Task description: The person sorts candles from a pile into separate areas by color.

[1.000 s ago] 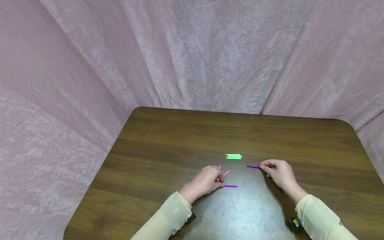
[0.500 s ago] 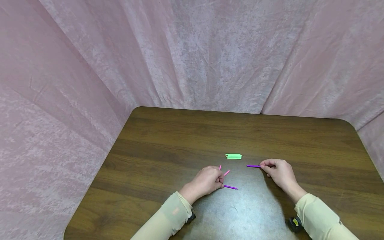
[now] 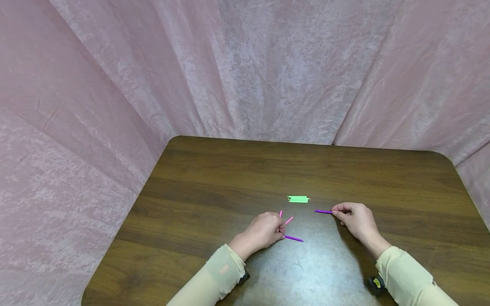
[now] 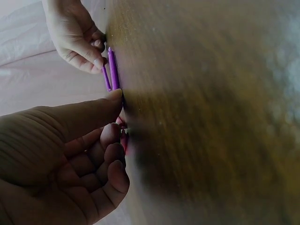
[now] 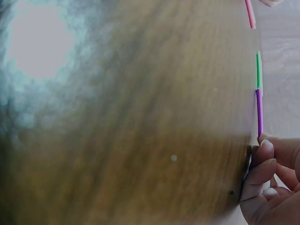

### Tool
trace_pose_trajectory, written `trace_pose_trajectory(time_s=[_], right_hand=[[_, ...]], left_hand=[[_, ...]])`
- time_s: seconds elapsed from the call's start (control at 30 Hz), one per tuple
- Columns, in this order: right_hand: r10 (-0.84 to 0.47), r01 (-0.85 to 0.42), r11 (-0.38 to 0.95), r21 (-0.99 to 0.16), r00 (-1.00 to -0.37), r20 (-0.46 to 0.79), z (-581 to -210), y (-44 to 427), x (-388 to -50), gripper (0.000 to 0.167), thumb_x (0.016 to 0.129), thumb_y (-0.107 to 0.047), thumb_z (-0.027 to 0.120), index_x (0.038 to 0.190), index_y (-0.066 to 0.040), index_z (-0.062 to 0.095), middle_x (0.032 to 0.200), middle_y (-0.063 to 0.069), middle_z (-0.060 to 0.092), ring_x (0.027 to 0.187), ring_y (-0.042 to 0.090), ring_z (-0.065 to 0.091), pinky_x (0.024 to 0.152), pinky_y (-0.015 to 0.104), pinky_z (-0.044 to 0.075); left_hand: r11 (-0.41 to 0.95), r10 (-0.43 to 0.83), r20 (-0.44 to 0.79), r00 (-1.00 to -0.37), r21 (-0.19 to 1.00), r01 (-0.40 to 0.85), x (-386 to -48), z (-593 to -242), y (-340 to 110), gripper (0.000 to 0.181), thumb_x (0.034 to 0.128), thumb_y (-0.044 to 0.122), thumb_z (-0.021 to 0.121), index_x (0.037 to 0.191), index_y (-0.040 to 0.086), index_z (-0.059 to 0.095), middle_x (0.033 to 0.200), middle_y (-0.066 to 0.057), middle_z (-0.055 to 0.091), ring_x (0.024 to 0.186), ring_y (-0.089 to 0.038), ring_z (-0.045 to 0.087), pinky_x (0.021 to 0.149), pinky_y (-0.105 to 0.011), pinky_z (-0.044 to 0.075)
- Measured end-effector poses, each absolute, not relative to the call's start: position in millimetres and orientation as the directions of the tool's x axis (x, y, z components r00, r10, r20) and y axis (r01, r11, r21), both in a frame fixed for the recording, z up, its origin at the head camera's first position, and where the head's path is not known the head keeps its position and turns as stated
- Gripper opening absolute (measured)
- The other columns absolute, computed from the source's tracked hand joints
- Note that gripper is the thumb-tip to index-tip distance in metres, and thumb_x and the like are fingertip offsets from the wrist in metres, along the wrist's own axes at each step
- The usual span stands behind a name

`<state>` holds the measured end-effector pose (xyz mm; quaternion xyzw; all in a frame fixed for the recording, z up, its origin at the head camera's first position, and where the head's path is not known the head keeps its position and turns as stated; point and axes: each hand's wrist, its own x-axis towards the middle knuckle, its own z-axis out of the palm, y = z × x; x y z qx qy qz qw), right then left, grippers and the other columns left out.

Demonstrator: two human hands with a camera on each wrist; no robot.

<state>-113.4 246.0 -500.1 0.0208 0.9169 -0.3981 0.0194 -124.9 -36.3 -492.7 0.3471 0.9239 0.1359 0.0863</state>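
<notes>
the right hand (image 3: 357, 219) pinches the right end of the far purple stick (image 3: 323, 211) between thumb and fingertip, the grip narrow. the stick reaches out to the left of that hand, its long axis running nearly side to side, its free end toward the space on the near side of the green sticks (image 3: 297, 199). in the head view a gap separates that end from them, though the right wrist view lines the two up almost end to end.

the left hand (image 3: 262, 231) is low at the table (image 3: 214, 170), fingers curled, thumb against the left end of the near purple stick (image 3: 294, 239) — i cannot tell whether a finger grips it from the other side. that stick lies to the right of the hand, its axis slanting a little toward the person as it runs right.

so both purple sticks lie in the gap between the hands, roughly parallel, each with one end at a different hand. the green sticks lie side by side beyond this gap, neither hand plainly nearer. two pink sticks (image 3: 289, 220) jut out past the left hand's fingers, partly hidden — whether they touch it is unclear.
</notes>
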Motion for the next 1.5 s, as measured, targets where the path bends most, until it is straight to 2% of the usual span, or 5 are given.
trace_pose_trajectory(time_s=[0.6, 1.0, 1.07, 1.23, 1.5], right_hand=[[0.018, 0.034, 0.686, -0.727, -0.999, -0.03, -501.6, 246.6, -113.0, 0.007, 0.087, -0.009, 0.071, 0.09, -0.003, 0.074, 0.07, 0.003, 0.069, 0.057, 0.011, 0.06, 0.052, 0.024, 0.043], [0.028, 0.051, 0.677, -0.734, -0.999, -0.043, -501.2, 245.7, -113.3, 0.008, 0.087, -0.009, 0.071, 0.091, -0.002, 0.074, 0.071, 0.003, 0.069, 0.057, 0.011, 0.059, 0.052, 0.023, 0.044], [0.029, 0.049, 0.678, -0.734, -0.999, -0.039, -501.9, 245.4, -113.3, 0.008, 0.087, -0.009, 0.07, 0.091, -0.003, 0.074, 0.07, 0.002, 0.068, 0.057, 0.01, 0.059, 0.052, 0.023, 0.043], [0.036, 0.047, 0.681, -0.731, -0.999, -0.032, -502.9, 244.9, -112.9, 0.008, 0.087, -0.01, 0.07, 0.091, -0.003, 0.074, 0.068, 0.001, 0.067, 0.056, 0.009, 0.058, 0.052, 0.024, 0.042], [0.051, 0.06, 0.674, -0.737, -0.998, -0.034, -501.5, 245.3, -111.4, 0.01, 0.088, -0.011, 0.07, 0.091, -0.004, 0.074, 0.067, 0.001, 0.067, 0.056, 0.01, 0.058, 0.052, 0.024, 0.041]], left_hand=[[0.719, 0.659, -0.034, -0.751, 0.323, 0.616, -125.3, -492.2, -34.4, 0.016, 0.0806, 0.025, 0.079, 0.072, 0.022, 0.067, 0.065, 0.015, 0.055, 0.065, -0.003, 0.05, 0.065, -0.022, 0.044], [0.705, 0.658, -0.012, -0.753, 0.364, 0.609, -126.3, -489.4, -33.8, 0.02, 0.0807, 0.026, 0.08, 0.07, 0.02, 0.063, 0.062, 0.015, 0.049, 0.065, -0.003, 0.047, 0.063, -0.022, 0.042], [0.702, 0.657, -0.005, -0.754, 0.368, 0.61, -126.1, -488.1, -33.4, 0.019, 0.0809, 0.026, 0.08, 0.071, 0.02, 0.065, 0.061, 0.015, 0.05, 0.07, -0.004, 0.053, 0.068, -0.021, 0.044], [0.686, 0.666, 0.023, -0.746, 0.374, 0.624, -126.1, -486.8, -32.3, 0.016, 0.0815, 0.025, 0.079, 0.072, 0.019, 0.068, 0.064, 0.015, 0.053, 0.081, -0.006, 0.061, 0.093, -0.02, 0.044], [0.678, 0.657, 0.054, -0.752, 0.393, 0.621, -127.5, -487.6, -30.4, 0.015, 0.0801, 0.025, 0.08, 0.073, 0.019, 0.068, 0.068, 0.014, 0.052, 0.067, -0.003, 0.05, 0.066, -0.02, 0.043]])
